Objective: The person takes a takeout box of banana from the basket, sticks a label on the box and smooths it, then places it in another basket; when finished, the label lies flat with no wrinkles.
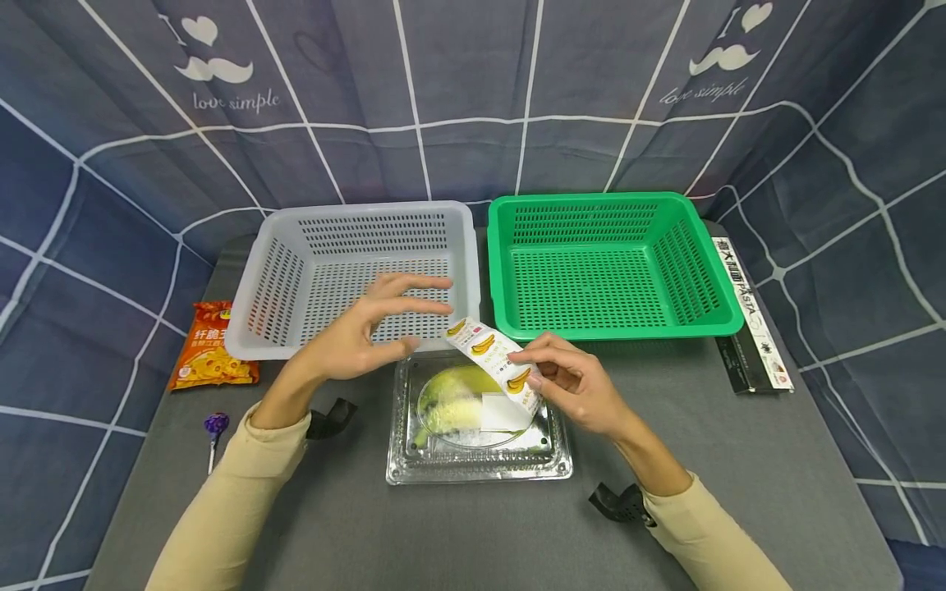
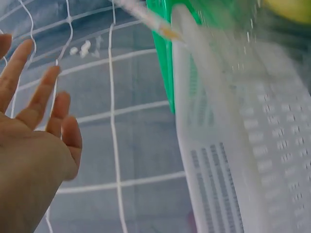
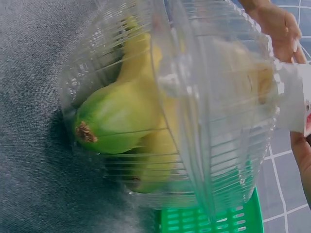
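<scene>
On the counter [image 1: 458, 533], a green basket [image 1: 584, 287] and a white basket [image 1: 369, 234] stand behind a clear clamshell [image 1: 480, 469] holding yellow-green fruit [image 1: 449, 406]. The left hand [image 1: 362, 336], fingers extended, holds nothing; the right hand [image 1: 572, 382] pinches a banana-print label [image 1: 480, 345] above the lid.

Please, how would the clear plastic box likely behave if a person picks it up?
The clear plastic box would probably flex when squeezed, because its ridged walls look thin. The yellow-green fruit inside may shift a little, since free space shows around it. The box should hardly roll, given its rectangular outline.
</scene>
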Demonstrator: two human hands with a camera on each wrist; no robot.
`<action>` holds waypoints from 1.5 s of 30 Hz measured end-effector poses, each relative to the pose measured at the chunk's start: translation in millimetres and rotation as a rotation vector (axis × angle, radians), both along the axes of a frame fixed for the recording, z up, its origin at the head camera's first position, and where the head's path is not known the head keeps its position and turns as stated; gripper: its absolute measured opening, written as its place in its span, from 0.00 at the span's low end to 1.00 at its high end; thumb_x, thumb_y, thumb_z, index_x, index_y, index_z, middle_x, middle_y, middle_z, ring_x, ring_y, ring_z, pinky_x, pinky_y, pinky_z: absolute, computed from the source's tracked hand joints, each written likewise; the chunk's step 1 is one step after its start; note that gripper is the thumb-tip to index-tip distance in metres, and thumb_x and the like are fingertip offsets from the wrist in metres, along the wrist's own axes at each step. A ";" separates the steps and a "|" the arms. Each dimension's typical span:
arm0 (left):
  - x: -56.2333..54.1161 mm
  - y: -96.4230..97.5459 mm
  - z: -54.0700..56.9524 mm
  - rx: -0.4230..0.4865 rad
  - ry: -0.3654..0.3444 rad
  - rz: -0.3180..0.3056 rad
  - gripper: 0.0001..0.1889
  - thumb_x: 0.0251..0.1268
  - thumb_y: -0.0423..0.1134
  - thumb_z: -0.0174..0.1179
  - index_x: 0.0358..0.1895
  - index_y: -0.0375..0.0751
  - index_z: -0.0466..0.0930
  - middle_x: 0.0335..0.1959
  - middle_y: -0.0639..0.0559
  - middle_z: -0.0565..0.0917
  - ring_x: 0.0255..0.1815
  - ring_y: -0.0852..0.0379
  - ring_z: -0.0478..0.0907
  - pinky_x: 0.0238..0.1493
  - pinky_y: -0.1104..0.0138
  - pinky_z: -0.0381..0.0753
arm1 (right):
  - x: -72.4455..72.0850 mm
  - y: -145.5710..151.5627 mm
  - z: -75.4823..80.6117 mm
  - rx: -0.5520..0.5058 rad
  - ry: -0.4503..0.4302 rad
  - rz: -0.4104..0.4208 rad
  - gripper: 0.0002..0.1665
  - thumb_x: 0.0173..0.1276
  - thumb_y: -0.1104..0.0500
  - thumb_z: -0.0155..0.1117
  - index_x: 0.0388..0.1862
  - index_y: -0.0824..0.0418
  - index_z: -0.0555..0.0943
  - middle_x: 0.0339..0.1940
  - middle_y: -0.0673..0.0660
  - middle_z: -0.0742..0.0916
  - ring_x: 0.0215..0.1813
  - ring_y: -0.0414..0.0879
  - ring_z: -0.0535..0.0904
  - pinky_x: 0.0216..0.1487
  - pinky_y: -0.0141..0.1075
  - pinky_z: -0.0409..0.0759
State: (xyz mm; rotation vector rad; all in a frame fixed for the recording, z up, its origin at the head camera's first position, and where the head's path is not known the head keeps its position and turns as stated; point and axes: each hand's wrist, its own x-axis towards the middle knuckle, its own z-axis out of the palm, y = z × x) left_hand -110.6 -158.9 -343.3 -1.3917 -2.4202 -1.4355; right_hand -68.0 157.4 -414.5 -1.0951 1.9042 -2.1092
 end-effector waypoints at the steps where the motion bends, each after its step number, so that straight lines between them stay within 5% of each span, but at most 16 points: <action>1: 2.9 2.9 0.3 0.013 -0.010 -0.027 0.25 0.57 0.26 0.60 0.61 0.40 0.80 0.67 0.44 0.72 0.68 0.46 0.63 0.67 0.45 0.52 | -0.1 -0.1 0.9 0.001 0.001 -0.006 0.20 0.63 0.82 0.56 0.54 0.77 0.78 0.47 0.64 0.78 0.43 0.46 0.75 0.41 0.31 0.79; 8: 25.1 27.6 -2.1 0.021 -0.111 -0.204 0.22 0.59 0.24 0.59 0.59 0.36 0.80 0.65 0.43 0.73 0.66 0.46 0.68 0.62 0.50 0.70 | -0.4 -2.4 5.4 0.012 -0.007 -0.038 0.25 0.61 0.83 0.56 0.59 0.79 0.74 0.58 0.66 0.76 0.50 0.49 0.81 0.50 0.40 0.81; 14: 31.5 37.0 -9.5 -0.002 -0.126 -0.201 0.24 0.57 0.24 0.60 0.60 0.38 0.80 0.70 0.43 0.67 0.69 0.45 0.64 0.61 0.55 0.72 | -0.9 -4.6 8.3 -0.009 0.014 -0.013 0.29 0.61 0.84 0.56 0.64 0.81 0.69 0.64 0.68 0.72 0.51 0.49 0.82 0.50 0.40 0.81; 23: 32.0 39.8 -12.5 0.032 -0.123 -0.193 0.22 0.59 0.25 0.62 0.59 0.34 0.80 0.64 0.42 0.70 0.61 0.45 0.72 0.59 0.57 0.74 | -0.5 -6.0 10.1 -0.013 0.009 -0.006 0.31 0.62 0.83 0.57 0.66 0.80 0.68 0.67 0.67 0.71 0.57 0.50 0.79 0.50 0.42 0.80; 35: 32.2 42.9 -16.9 0.046 -0.157 -0.203 0.26 0.63 0.27 0.63 0.65 0.33 0.74 0.64 0.46 0.71 0.65 0.48 0.67 0.62 0.54 0.70 | 1.2 -7.3 8.5 -0.020 0.017 -0.013 0.32 0.59 0.85 0.56 0.65 0.82 0.66 0.67 0.66 0.71 0.50 0.49 0.83 0.46 0.41 0.82; 41: 34.2 41.1 -11.5 0.166 -0.249 -0.229 0.26 0.60 0.19 0.60 0.65 0.30 0.74 0.63 0.43 0.72 0.63 0.44 0.68 0.62 0.52 0.71 | 0.4 -6.5 9.7 -0.128 0.029 -0.072 0.31 0.60 0.81 0.62 0.64 0.82 0.69 0.65 0.59 0.74 0.42 0.44 0.85 0.41 0.34 0.82; 45: 36.2 31.0 -7.1 0.299 -0.368 -0.262 0.22 0.65 0.23 0.58 0.63 0.26 0.74 0.62 0.36 0.71 0.57 0.40 0.71 0.58 0.50 0.74 | -3.7 0.8 11.7 -0.202 0.085 -0.097 0.28 0.65 0.73 0.64 0.63 0.80 0.71 0.65 0.60 0.75 0.40 0.41 0.84 0.41 0.30 0.81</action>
